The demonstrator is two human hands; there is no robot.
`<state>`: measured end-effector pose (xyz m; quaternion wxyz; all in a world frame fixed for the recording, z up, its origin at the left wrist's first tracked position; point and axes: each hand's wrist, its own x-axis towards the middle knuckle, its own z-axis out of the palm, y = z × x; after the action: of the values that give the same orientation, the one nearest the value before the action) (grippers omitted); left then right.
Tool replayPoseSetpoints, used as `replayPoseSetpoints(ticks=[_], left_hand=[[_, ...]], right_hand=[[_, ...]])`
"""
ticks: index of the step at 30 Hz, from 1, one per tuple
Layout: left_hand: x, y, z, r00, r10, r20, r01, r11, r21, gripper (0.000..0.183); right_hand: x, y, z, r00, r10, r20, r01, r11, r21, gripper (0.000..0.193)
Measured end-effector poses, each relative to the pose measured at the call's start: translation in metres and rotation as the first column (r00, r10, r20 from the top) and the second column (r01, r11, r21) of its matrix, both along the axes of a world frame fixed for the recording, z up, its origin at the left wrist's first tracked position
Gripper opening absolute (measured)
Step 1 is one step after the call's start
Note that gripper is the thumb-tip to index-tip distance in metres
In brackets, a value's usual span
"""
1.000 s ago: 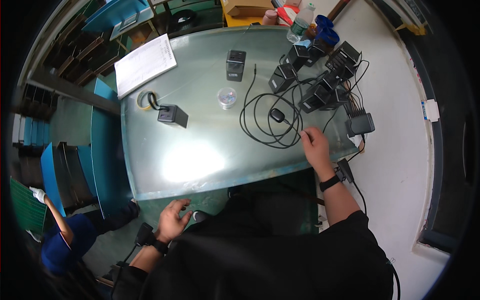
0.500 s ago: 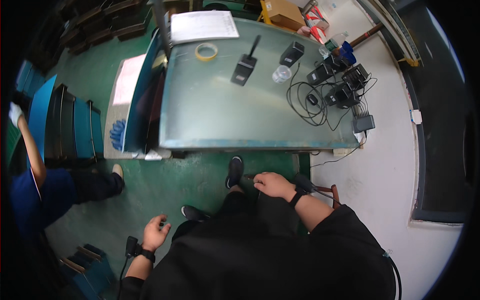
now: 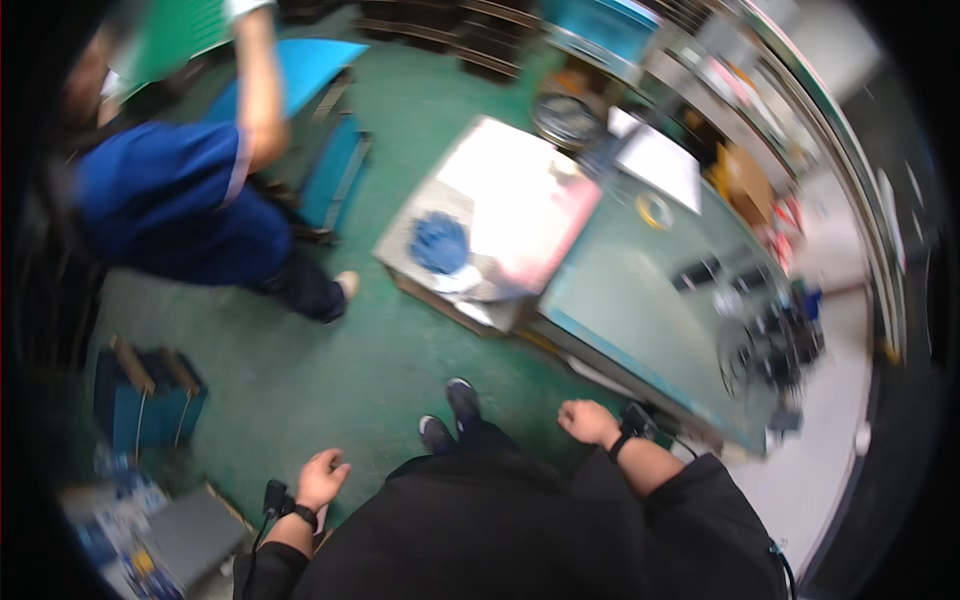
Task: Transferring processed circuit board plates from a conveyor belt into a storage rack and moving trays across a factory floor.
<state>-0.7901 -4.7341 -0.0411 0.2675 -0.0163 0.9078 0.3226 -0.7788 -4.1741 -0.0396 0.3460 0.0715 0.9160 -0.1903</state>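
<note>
My left hand (image 3: 322, 478) hangs at the lower left, above the floor, its thumb and fingers apart with nothing in them. On the other side, my right hand (image 3: 588, 420) is held over the floor by the front edge of the green-topped table (image 3: 625, 310). Its fingers are loosely bent, slightly blurred, and no object shows in them. Each wrist wears a black band with a small dark device and a cable. Neither hand touches anything that I can see.
A side table (image 3: 400, 245) holds blue gloves (image 3: 438, 242) and pale sheets. Black devices, cables and a tape roll (image 3: 655, 211) lie on the green-topped table. A person in blue (image 3: 180, 205) stands left beside blue bins. Another blue bin (image 3: 150, 400) sits on the floor.
My view has turned left and moved back from the table, which now lies to the right. My right hand has come away from beside my leg. The person in blue appears nearer, arm raised.
</note>
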Motion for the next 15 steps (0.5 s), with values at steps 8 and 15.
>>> replayPoseSetpoints(ticks=[8,15], left_hand=[[0.02,-0.019,0.04,0.955,0.298,-0.014,-0.294,0.948,0.121,0.037],[0.073,-0.136,-0.019,0.828,0.561,0.017,-0.561,0.827,0.02,0.038]], right_hand=[[-0.165,-0.175,0.024,0.795,0.587,-0.153,-0.607,0.763,-0.222,0.027],[-0.261,-0.37,0.035,0.517,0.836,-0.182,-0.854,0.493,-0.163,0.028]])
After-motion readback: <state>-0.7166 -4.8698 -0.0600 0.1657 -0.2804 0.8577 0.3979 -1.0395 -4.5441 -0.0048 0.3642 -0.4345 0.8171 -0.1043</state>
